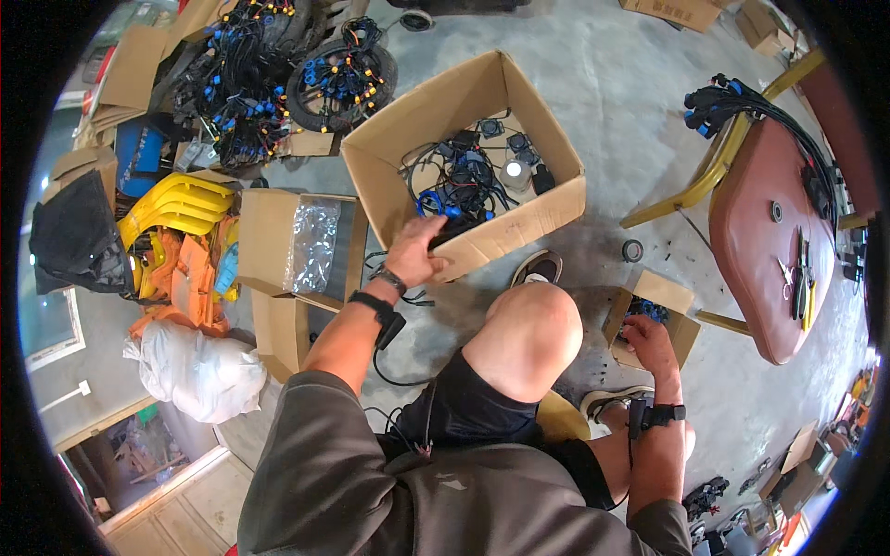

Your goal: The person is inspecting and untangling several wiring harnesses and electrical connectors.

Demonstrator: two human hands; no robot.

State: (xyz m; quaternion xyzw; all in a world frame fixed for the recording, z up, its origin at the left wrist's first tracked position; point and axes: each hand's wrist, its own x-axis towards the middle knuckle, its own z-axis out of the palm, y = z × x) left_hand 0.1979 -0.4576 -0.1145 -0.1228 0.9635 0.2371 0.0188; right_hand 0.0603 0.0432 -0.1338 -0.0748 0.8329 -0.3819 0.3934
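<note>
A large open cardboard box [505, 243] stands on the floor ahead of me, holding a tangle of black cables with blue connectors [464, 181] and several small black devices. My left hand [417, 248] grips its near left rim, fingers over the edge. At right, my right hand [649, 338] reaches into a small cardboard box [663, 292] with blue and black small parts [649, 309] inside. Its fingers are curled together at the box's left side; what they hold, if anything, is hidden.
A brown chair [760, 232] at right bears cables, pliers [800, 278] and scissors [786, 276]. A black ring [632, 250] lies on the floor. At left are an open carton with clear plastic [313, 246], yellow plastic pieces [176, 208], a white bag [199, 371] and cable heaps [236, 83].
</note>
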